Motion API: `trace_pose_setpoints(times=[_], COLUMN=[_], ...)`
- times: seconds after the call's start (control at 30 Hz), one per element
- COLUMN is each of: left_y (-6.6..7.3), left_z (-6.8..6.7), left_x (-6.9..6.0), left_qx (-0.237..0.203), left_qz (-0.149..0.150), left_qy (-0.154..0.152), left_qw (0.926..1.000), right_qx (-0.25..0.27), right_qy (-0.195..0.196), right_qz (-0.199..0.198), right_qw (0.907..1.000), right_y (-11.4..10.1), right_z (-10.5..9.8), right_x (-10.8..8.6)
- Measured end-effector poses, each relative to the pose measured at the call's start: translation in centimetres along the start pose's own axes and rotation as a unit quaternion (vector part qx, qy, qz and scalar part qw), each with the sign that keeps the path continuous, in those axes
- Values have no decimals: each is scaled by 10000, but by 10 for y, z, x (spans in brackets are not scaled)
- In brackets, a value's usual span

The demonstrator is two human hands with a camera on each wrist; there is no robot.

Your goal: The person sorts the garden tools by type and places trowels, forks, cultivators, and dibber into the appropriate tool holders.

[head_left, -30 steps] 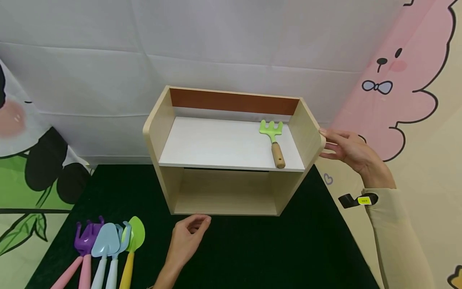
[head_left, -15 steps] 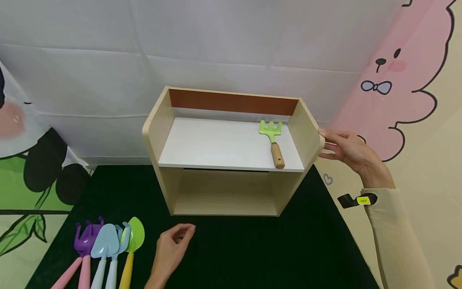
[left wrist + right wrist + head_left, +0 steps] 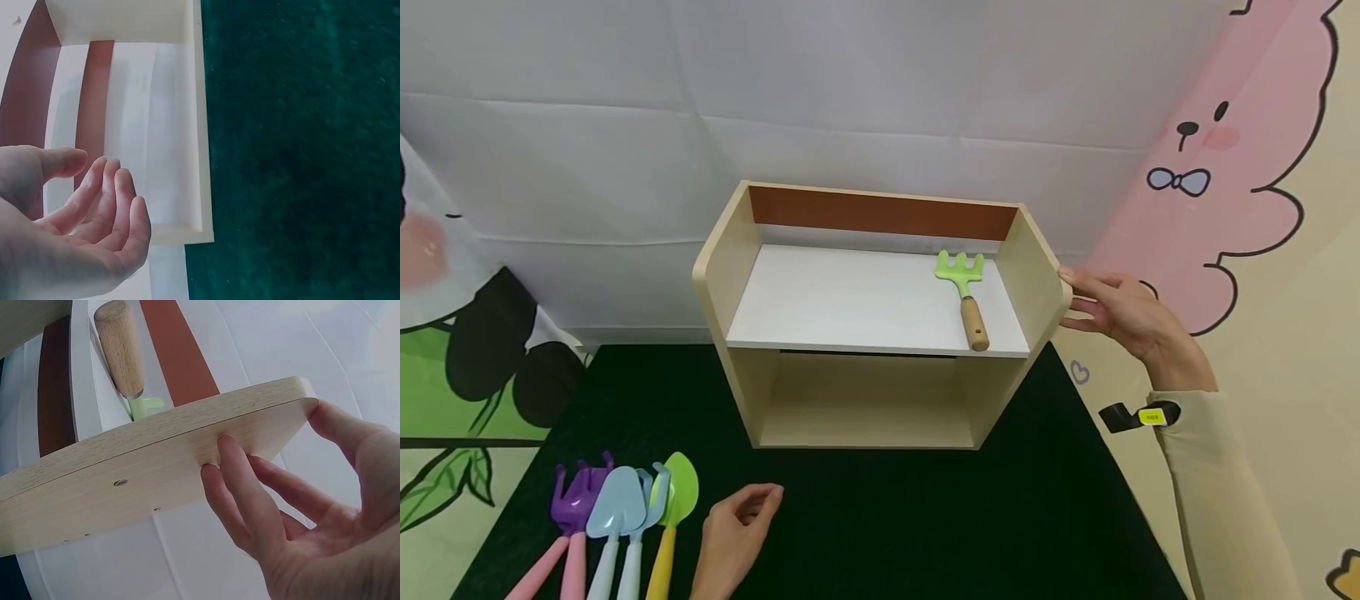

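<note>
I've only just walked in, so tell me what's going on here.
A person's right hand touches the right side panel of a wooden shelf unit. A green fork with a wooden handle lies on its white shelf. The left hand, holding nothing, is over the dark green cloth, in front of the unit and beside garden tools with purple, blue and green heads.

Wooden unit (image 3: 868,402) upright, R hand (image 3: 1126,315) touching its R side (image 3: 1032,287); green fork (image 3: 969,307), wood hdl (image 3: 974,325), on white shelf (image 3: 850,300); L hand (image 3: 730,537) nr green trowel (image 3: 680,496).
</note>
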State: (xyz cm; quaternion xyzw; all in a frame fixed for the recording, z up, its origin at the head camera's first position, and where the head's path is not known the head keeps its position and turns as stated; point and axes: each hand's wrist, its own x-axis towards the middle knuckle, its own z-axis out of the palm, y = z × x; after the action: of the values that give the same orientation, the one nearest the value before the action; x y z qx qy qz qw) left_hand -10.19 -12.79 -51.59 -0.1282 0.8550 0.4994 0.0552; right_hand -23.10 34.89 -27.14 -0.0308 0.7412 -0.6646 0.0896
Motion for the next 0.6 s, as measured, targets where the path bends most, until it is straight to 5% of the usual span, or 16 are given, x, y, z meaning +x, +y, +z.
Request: trace_pose_setpoints(times=[0.6], left_y=[-41], left_z=[-19], left_x=[-1], left_qx=[153], left_qz=[-519], left_qy=[246], left_qw=[9982], right_qx=[33], right_qy=[-29], right_qz=[-67], right_qw=[10000], right_y=[2], right_z=[-1], right_x=[0])
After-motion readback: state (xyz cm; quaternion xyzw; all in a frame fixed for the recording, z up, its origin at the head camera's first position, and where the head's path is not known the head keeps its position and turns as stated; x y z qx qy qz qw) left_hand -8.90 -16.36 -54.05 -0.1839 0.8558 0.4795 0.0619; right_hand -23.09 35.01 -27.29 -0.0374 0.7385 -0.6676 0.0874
